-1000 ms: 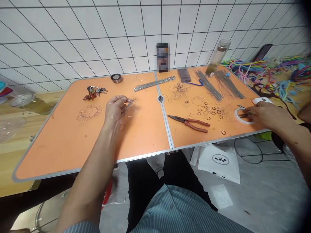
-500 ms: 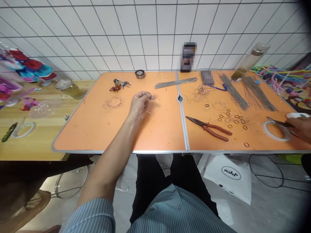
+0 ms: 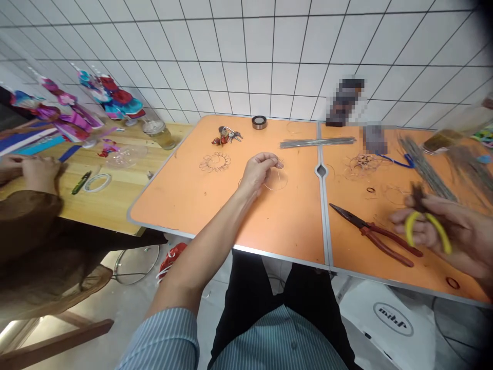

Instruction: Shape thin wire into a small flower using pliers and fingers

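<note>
1. Hands are held well apart above the orange counter (image 3: 215,210), and each is closed on something: by the right hand (image 3: 462,231), a pair of yellow-handled pliers (image 3: 440,231) is gripped, its tips pointed toward the wall and blurred.
2. Near the front edge, at the right, a dark ring (image 3: 453,283) is seen lying flat.
3. Just beside the right hand, red-handled pliers (image 3: 375,236) are laid down, nose pointed to the far left.
4. By the left hand (image 3: 258,172), a thin wire loop (image 3: 277,189) is pinched between thumb and fingers, over the left panel.
5. Farther left, a flower-shaped wire ring (image 3: 215,162) is laid flat; at the right, tangled wire (image 3: 362,163) is heaped.
6. Behind these, straight wires (image 3: 317,143) are bundled across the seam.
7. Toward the tiled wall (image 3: 254,51), keys (image 3: 233,135) and a tape roll (image 3: 259,122) are set apart.
</note>
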Tool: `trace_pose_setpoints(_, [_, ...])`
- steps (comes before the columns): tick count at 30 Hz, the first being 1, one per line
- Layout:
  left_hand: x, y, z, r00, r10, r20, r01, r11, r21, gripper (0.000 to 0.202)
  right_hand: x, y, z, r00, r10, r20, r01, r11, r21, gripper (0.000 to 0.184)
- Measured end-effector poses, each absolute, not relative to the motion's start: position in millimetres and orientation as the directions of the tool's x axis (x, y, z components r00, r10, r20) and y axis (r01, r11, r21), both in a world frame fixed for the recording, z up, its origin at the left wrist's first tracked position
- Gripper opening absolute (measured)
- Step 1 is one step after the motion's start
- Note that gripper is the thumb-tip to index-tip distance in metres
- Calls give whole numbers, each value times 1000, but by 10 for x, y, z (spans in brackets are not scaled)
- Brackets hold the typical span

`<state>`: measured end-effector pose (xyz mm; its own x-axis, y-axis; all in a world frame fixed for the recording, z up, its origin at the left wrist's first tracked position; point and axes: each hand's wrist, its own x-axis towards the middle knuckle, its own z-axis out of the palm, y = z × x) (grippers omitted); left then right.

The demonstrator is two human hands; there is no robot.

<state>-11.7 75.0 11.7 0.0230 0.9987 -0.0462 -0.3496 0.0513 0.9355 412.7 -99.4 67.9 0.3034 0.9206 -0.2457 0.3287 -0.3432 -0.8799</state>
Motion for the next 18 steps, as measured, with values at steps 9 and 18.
trace_pose_setpoints(9, [-164, 802, 109, 37, 994, -101, -338, 107, 935, 19, 2186, 208, 911, -260, 834, -486, -302, -549, -779, 16])
trace_pose_setpoints(18, [-153, 765, 101, 98, 989, -115, -308, 140, 941, 19, 2251, 329, 576, -267, 771, -578, -347, -636, -689, 25])
